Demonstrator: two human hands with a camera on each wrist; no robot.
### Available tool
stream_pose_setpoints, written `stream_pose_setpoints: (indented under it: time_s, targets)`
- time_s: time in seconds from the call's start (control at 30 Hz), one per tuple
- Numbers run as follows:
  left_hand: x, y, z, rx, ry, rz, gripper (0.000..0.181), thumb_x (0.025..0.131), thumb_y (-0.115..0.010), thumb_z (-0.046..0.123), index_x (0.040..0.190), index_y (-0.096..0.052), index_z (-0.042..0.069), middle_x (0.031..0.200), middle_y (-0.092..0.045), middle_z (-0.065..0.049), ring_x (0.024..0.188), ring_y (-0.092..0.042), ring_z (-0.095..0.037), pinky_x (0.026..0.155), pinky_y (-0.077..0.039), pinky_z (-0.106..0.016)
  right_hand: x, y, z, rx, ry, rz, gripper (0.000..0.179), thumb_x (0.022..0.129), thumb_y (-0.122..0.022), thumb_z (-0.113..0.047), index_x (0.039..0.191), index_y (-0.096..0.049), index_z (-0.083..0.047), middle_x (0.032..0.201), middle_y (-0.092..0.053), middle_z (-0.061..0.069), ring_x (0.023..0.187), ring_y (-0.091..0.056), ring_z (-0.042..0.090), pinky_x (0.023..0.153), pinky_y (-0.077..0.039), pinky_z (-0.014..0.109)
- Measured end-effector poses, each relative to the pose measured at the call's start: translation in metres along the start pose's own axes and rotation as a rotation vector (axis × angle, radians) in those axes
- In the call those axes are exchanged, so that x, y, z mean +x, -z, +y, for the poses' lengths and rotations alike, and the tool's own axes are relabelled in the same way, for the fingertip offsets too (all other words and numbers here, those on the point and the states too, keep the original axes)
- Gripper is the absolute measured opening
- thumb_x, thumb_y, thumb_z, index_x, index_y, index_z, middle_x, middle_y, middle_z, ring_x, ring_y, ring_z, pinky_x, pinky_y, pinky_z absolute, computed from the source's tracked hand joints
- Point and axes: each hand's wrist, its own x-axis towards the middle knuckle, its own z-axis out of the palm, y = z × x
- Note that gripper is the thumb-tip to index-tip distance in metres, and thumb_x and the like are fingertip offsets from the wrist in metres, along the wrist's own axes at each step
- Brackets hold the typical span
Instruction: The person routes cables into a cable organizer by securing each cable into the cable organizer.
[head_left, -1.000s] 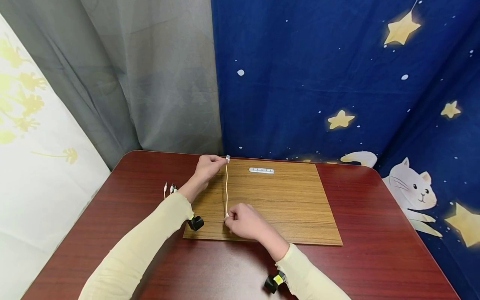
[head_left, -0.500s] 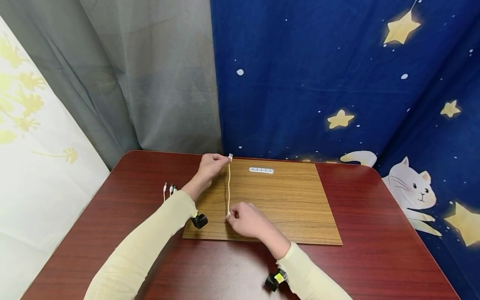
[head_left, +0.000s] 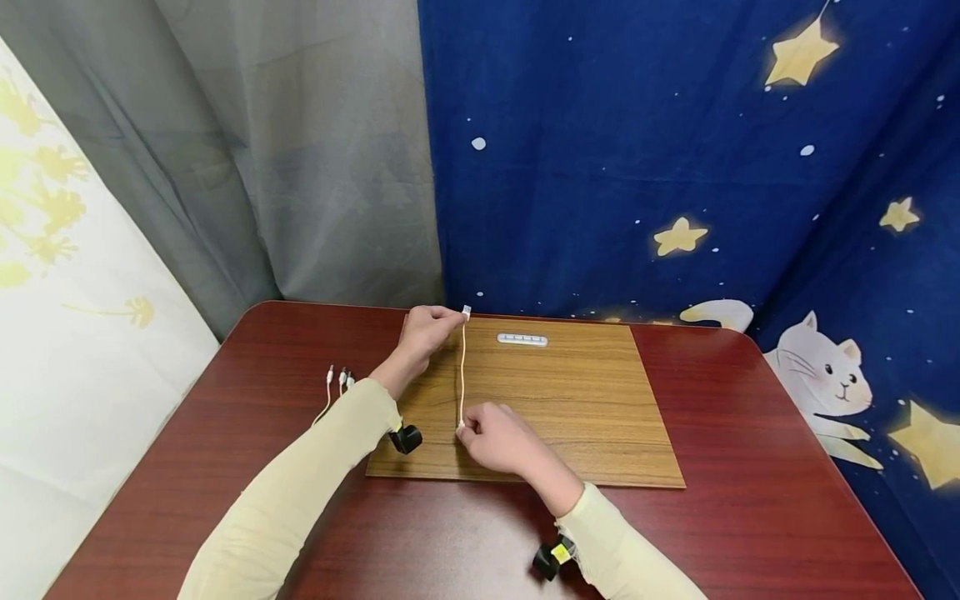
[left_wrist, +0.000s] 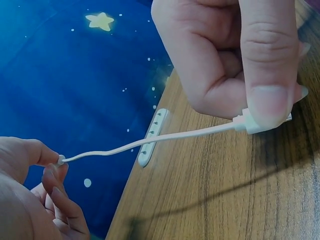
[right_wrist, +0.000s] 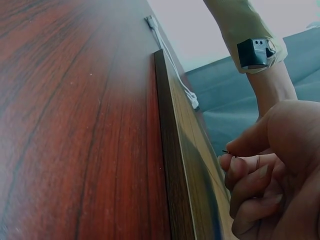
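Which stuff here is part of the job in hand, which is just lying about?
In the job:
- white cable, one end pinched in each hand: left hand, right hand
- wooden board beneath
- slotted white strip, probably

Lying about:
- other cables, left of the board, in neither hand; possibly spares

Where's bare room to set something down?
Bare: wooden board right of the white strip, plus red table beyond its right edge. Crowded: board's left side, where left hand and right hand hold a white cable; more cables farther left.
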Motion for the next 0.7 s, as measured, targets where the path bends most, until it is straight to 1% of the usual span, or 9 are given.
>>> stream_pose_setpoints:
  time_s: [0.2, 0.37, 0.5, 0.7]
  targets:
    - [0.002, -0.003, 0.001, -0.064, 0.0, -0.023, 0.022, 0.091, -0.075, 0.018, 0.099, -0.075, -0.002, 0.059, -0.043, 0.004, 0.051, -0.036, -0.011, 0.048, -0.028, -0.026, -0.001, 0.001, 0.001, 0.001, -0.028, 0.011, 0.033, 0.093, -0.064, -0.016, 0.063, -0.05, -0.018, 0.056, -0.044, -0.007, 0.053, -0.044, 0.011, 0.052, -0.037, 0.03]
    - [0.002, -0.006, 0.003, -0.062, -0.019, -0.014, 0.018, 0.089, -0.076, 0.017, 0.094, -0.075, -0.001, 0.06, -0.043, 0.004, 0.05, -0.035, -0.01, 0.048, -0.029, -0.026, -0.001, 0.003, -0.001, -0.001, -0.053, 0.016, 0.03, 0.09, -0.064, -0.015, 0.063, -0.051, -0.018, 0.058, -0.047, -0.007, 0.054, -0.047, 0.011, 0.053, -0.039, 0.031]
    - [0.002, -0.009, 0.005, -0.056, -0.019, -0.013, 0.018, 0.09, -0.076, 0.018, 0.094, -0.076, 0.0, 0.064, -0.045, 0.004, 0.051, -0.036, -0.011, 0.049, -0.03, -0.026, -0.002, 0.004, -0.003, 0.003, -0.068, 0.009, 0.029, 0.09, -0.064, -0.016, 0.064, -0.052, -0.018, 0.059, -0.051, -0.007, 0.054, -0.048, 0.012, 0.054, -0.041, 0.032]
    - [0.003, -0.011, 0.006, -0.053, -0.01, -0.005, 0.018, 0.09, -0.076, 0.018, 0.094, -0.076, 0.001, 0.064, -0.046, 0.004, 0.051, -0.036, -0.011, 0.048, -0.03, -0.026, -0.002, 0.006, -0.001, -0.004, -0.073, 0.016, 0.031, 0.092, -0.064, -0.019, 0.064, -0.053, -0.019, 0.058, -0.05, -0.007, 0.054, -0.048, 0.012, 0.053, -0.04, 0.032]
